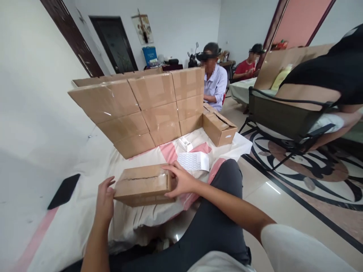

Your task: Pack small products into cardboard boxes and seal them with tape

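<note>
A closed cardboard box (141, 184) with a taped seam along its top lies on the cloth-covered surface in front of me. My right hand (181, 179) grips its right end, fingers over the top corner and thumb lower down. At the opposite end, my left hand (105, 198) rests against the box with its fingers bent. Just beyond my right hand lies a white sheet of printed labels (193, 161). A small white item with dark print (185, 144) sits behind that sheet.
A wall of stacked cardboard boxes (159, 107) stands behind, with another box (219, 126) at its right end. A black phone-like slab (64, 191) lies at left. One person (215, 81) sits beyond the boxes; others sit at right, one in a dark folding chair (283, 113).
</note>
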### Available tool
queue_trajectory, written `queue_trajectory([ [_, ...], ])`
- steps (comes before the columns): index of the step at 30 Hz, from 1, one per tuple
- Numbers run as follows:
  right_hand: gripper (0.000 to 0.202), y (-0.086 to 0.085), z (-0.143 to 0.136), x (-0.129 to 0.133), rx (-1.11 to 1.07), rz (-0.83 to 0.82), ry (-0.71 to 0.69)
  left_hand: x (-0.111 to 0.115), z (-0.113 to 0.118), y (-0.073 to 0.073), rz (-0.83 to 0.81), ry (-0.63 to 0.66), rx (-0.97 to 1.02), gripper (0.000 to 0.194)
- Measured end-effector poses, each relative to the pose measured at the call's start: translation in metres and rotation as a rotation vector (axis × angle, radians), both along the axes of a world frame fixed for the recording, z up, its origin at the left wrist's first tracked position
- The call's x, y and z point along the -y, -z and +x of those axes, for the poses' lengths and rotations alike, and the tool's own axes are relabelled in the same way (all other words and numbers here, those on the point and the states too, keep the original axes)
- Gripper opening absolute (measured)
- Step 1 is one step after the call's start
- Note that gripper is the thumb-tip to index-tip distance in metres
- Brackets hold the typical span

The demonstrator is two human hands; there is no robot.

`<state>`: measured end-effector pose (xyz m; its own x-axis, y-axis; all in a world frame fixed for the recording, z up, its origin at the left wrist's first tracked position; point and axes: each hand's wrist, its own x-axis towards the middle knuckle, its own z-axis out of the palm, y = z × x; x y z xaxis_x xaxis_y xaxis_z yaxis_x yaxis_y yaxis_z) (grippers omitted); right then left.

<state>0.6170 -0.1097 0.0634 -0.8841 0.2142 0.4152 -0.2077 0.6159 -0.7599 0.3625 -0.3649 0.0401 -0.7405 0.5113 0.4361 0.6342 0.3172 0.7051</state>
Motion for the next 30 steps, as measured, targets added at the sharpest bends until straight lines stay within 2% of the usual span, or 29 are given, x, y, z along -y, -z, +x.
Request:
queue_trajectory([
  [2, 0.097, -0.008, 0.040, -0.004, -0.038, -0.002, 0.154, 0.000, -0.007, 0.019, -0.076, 0.025, 0.024, 0.055],
  [5, 0.083, -0.030, 0.115, -0.016, -0.050, 0.023, 0.389, 0.000, -0.012, 0.037, -0.206, 0.081, -0.038, 0.051],
  [10, 0.070, -0.068, 0.240, -0.016, -0.120, 0.321, 0.871, -0.007, -0.015, 0.054, -0.322, 0.077, -0.066, 0.045],
  [13, 0.073, -0.075, 0.296, -0.007, -0.171, 0.512, 1.192, -0.015, -0.013, 0.068, -0.437, -0.007, -0.139, 0.041],
  [16, 0.076, -0.072, 0.332, -0.015, -0.244, 0.632, 1.380, -0.023, -0.008, 0.076, -0.533, -0.094, -0.193, 0.047],
  [18, 0.080, -0.067, 0.340, -0.033, -0.262, 0.662, 1.433, -0.025, -0.004, 0.075, -0.587, -0.100, -0.215, 0.054],
  [20, 0.084, -0.059, 0.331, -0.061, -0.242, 0.654, 1.437, -0.026, -0.001, 0.071, -0.637, -0.102, -0.226, 0.057],
  [25, 0.089, -0.017, 0.260, -0.138, -0.132, 0.641, 1.290, -0.025, 0.004, 0.066, -0.674, -0.118, -0.239, 0.052],
  [27, 0.090, 0.000, 0.235, -0.162, -0.114, 0.576, 1.325, -0.025, 0.004, 0.067, -0.664, -0.122, -0.235, 0.050],
  [30, 0.089, 0.012, 0.219, -0.184, -0.087, 0.483, 1.377, -0.026, 0.006, 0.067, -0.653, -0.131, -0.245, 0.048],
])
